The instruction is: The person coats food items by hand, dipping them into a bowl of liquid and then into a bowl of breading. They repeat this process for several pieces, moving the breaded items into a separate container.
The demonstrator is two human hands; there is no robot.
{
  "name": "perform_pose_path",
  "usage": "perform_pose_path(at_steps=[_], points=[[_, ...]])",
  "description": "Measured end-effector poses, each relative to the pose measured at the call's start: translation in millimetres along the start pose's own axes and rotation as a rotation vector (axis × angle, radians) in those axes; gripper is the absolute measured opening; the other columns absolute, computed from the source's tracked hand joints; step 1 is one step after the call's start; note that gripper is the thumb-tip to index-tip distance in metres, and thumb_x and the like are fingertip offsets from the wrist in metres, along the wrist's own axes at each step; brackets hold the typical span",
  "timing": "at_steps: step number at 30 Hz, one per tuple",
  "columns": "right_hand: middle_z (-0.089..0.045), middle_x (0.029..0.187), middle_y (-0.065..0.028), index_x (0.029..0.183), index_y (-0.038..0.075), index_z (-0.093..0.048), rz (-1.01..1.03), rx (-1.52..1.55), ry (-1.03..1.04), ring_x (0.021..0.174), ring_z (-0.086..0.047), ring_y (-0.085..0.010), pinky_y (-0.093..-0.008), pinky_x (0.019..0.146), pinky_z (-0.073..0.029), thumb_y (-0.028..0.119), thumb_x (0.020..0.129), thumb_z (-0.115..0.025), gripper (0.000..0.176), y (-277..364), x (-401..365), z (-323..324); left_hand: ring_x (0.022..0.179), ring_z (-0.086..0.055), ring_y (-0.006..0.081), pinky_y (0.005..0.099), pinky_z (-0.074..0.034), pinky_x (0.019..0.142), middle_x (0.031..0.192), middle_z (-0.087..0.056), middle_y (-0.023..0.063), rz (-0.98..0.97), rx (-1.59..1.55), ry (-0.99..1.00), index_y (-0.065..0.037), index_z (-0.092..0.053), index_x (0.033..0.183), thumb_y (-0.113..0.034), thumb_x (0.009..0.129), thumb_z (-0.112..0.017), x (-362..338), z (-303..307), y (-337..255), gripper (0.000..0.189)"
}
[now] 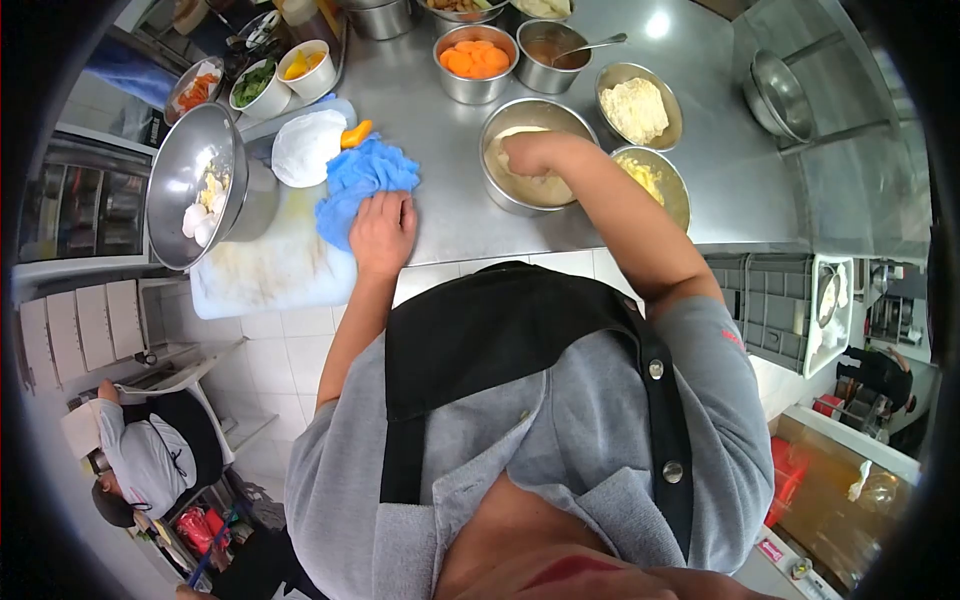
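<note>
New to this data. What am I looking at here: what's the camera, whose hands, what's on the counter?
No machine here. One wide-angle camera sits on a person's head and looks down, so their grey shirt and black apron fill the bottom of the picture. Their left hand rests on a blue cloth beside a white cutting board; I can't tell whether it grips the cloth. Their right hand is down in a steel bowl of pale mixture, with the fingers hidden. The steel counter holds more bowls: orange slices, sauce with a spoon, pale crumbs and a yellow mix. A big tilted bowl stands at the board. At lower left is another person.
</note>
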State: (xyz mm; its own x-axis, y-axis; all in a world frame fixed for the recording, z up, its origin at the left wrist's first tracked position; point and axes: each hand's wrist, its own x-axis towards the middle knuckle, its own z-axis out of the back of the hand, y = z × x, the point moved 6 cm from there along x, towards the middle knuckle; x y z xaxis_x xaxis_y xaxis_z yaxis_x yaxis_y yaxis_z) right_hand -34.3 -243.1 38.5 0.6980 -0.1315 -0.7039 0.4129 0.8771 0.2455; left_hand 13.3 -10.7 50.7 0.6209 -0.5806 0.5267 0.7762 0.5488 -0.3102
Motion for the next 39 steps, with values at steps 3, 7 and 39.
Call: perform_pose_path(at_steps=[3, 7, 39], points=[[-0.06, 0.109, -0.0205, 0.111, -0.002, -0.054, -0.028, -0.16, -0.119, 0.102, -0.059, -0.0318, -0.042, 0.083, -0.048, 0.011, 0.078, -0.057, 0.036, 9.2, -18.5, 8.6, 0.072, -0.056, 0.0272, 0.0379, -0.046, 0.062, 0.075, -0.058, 0.0057, 0.007, -0.004, 0.003, -0.011, -0.058, 0.08, -0.011, 0.075, -0.063, -1.3, -2.5, 0.7, 0.007], [-0.059, 0.112, -0.0195, 0.112, 0.0, -0.056, -0.114, -0.209, -0.423, 0.098, -0.062, -0.0295, -0.0402, 0.082, -0.05, 0.009, 0.077, -0.06, 0.037, -4.5, -10.8, -5.4, 0.072, -0.056, 0.0272, 0.0384, -0.046, 0.062, 0.076, -0.058, 0.0058, 0.011, -0.005, 0.026, -0.011, -0.058, 0.081, -0.011, 0.075, -0.063, -3.3, -3.0, 0.8, 0.007], [-0.056, 0.116, -0.0223, 0.116, -0.003, -0.052, 0.111, -0.011, -0.218, 0.107, -0.056, -0.0323, -0.0401, 0.088, -0.044, 0.01, 0.08, -0.044, 0.039, -4.6, -21.2, 1.7, 0.071, -0.056, 0.0258, 0.0367, -0.046, 0.061, 0.076, -0.058, 0.0048, 0.001, 0.011, 0.005, -0.011, -0.058, 0.079, -0.011, 0.074, -0.063, -3.4, -0.9, -0.5, 0.007]])
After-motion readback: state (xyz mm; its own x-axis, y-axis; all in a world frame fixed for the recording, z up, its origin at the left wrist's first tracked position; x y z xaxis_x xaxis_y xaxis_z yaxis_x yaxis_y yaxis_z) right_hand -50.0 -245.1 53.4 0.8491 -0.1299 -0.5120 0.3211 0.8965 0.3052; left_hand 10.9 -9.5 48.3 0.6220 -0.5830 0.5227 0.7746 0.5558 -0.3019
